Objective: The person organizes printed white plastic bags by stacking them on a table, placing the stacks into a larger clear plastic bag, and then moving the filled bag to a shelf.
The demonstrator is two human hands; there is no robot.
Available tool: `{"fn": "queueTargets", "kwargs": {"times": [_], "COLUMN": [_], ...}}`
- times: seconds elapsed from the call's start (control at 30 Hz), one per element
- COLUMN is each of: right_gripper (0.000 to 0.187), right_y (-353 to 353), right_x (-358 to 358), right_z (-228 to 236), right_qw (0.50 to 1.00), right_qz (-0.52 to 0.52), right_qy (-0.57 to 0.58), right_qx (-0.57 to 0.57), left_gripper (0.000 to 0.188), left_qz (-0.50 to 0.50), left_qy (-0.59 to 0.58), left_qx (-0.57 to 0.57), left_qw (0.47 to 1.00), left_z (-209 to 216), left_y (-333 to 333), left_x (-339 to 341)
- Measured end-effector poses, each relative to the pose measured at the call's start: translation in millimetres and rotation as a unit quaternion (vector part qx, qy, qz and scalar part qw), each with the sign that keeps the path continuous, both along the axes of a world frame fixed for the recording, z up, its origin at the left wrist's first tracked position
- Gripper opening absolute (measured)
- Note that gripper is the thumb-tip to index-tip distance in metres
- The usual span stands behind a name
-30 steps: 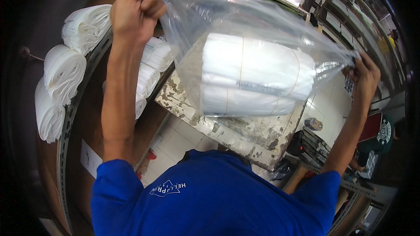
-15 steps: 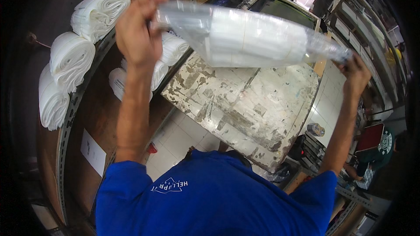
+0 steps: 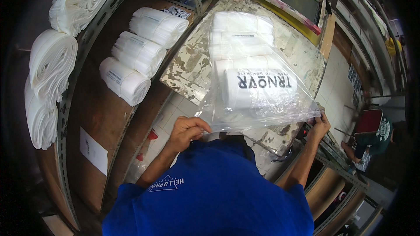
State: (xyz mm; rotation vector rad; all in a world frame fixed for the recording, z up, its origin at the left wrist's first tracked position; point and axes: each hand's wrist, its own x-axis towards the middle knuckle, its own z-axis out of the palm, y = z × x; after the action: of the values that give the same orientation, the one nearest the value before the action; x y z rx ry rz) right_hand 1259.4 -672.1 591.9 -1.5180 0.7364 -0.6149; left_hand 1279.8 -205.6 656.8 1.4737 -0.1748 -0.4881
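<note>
A clear plastic bag (image 3: 267,116) lies over the worn, paint-stained tabletop in front of me. Inside it sits a row of several white rolled bundles (image 3: 243,22), and the nearest has dark printing on its side. My left hand (image 3: 186,133) is closed, thumb against fingers, on the bag's near left corner. At the opposite near corner, my right hand (image 3: 320,127) pinches the gathered plastic. Between the two hands the bag's near edge is stretched across, close to my body. The fingertips of my right hand are partly hidden by the film.
White rolls (image 3: 139,52) rest on the wooden shelf to my left, with larger folded rolls (image 3: 53,59) on the level above. Beyond the tabletop (image 3: 186,67) stands a printing screen frame (image 3: 284,11). Another person (image 3: 379,137) is at the right, near metal racks.
Both hands have come down and toward me from high up, bringing the bag from the air onto the table. The bundles in it now lie in a row pointing away from me.
</note>
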Motion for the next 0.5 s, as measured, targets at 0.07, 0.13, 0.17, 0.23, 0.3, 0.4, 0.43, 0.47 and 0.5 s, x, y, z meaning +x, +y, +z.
{"fn": "queueTargets", "kwargs": {"times": [0.07, 0.13, 0.17, 0.23, 0.3, 0.4, 0.43, 0.47, 0.5], "right_gripper": [0.019, 0.019, 0.019, 0.018, 0.018, 0.017, 0.017, 0.020, 0.021], "right_y": [3.1, 7.5, 11.5, 14.4, 22.5, 53.3, 62.0, 66.8, 72.3], "right_x": [-13.7, -23.9, -28.3, -40.3, -51.1, -57.4, -59.8, -63.2, -69.3], "right_z": [-20.9, -34.7, -37.8, -53.0, -65.0, -60.6, -55.1, -55.8, -49.4], "right_qw": [0.999, 0.998, 0.997, 0.998, 0.995, 0.991, 0.989, 0.969, 0.923], "right_qz": [-0.034, -0.054, -0.063, -0.034, -0.046, -0.009, -0.006, 0.032, 0.018], "right_qy": [0.006, 0.025, 0.035, 0.044, 0.086, 0.132, 0.149, 0.181, 0.152], "right_qx": [0.004, 0.018, 0.024, 0.031, 0.024, -0.001, -0.014, -0.163, -0.354], "left_gripper": [0.020, 0.019, 0.019, 0.019, 0.019, 0.020, 0.020, 0.021, 0.021], "left_qz": [-0.067, -0.155, -0.186, -0.248, -0.257, -0.273, -0.281, -0.280, -0.280], "left_qy": [0.036, 0.102, 0.111, 0.128, 0.177, 0.168, 0.151, 0.150, 0.149], "left_qx": [-0.029, -0.057, -0.040, -0.005, -0.019, -0.019, -0.015, -0.008, 0.000], "left_qw": [0.997, 0.981, 0.975, 0.960, 0.950, 0.947, 0.948, 0.948, 0.948], "left_z": [-12.0, -35.5, -52.0, -76.5, -90.2, -95.2, -94.5, -92.6, -90.0], "left_y": [4.6, 15.6, 21.1, 29.5, 32.9, 30.0, 29.0, 29.4, 29.9], "left_x": [0.9, 4.2, 5.0, 7.0, 6.1, 4.3, 4.5, 4.6, 4.7]}}
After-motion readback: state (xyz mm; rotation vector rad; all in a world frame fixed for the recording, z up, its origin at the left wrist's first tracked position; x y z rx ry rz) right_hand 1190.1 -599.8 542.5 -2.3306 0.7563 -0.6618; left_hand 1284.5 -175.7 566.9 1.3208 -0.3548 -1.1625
